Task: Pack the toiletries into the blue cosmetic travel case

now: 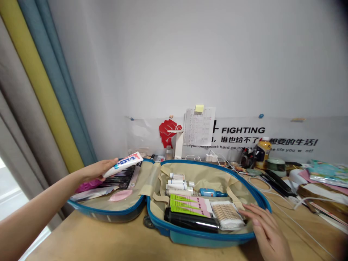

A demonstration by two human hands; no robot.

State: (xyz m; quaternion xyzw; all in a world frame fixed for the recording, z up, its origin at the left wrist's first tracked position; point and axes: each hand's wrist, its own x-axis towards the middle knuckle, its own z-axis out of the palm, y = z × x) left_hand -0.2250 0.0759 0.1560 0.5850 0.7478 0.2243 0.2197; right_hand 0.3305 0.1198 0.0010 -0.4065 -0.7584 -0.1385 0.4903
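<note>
A small blue-rimmed suitcase [174,232] lies open on the wooden table. Over its left half, my left hand [101,169] grips a white toothpaste tube [123,164] with blue and red print. Below that tube are dark slim items [119,181], a pink oval piece [121,195] and a bright pink item [88,185]. My right hand [268,228] rests over the right rim, fingers stretched inward beside a pack of cotton swabs [227,214]. The right half also holds green and pink sachets [187,205], a black cylinder [193,221], several white tubes [178,186] and a blue bottle [212,192].
Behind the suitcase are a small clear bottle [169,153] and a white stand [178,145]. To the right sit a yellow bottle [262,154], a green jar [276,166], a black elongated device [278,181] and white cables [307,199]. Curtains [51,79] hang at left.
</note>
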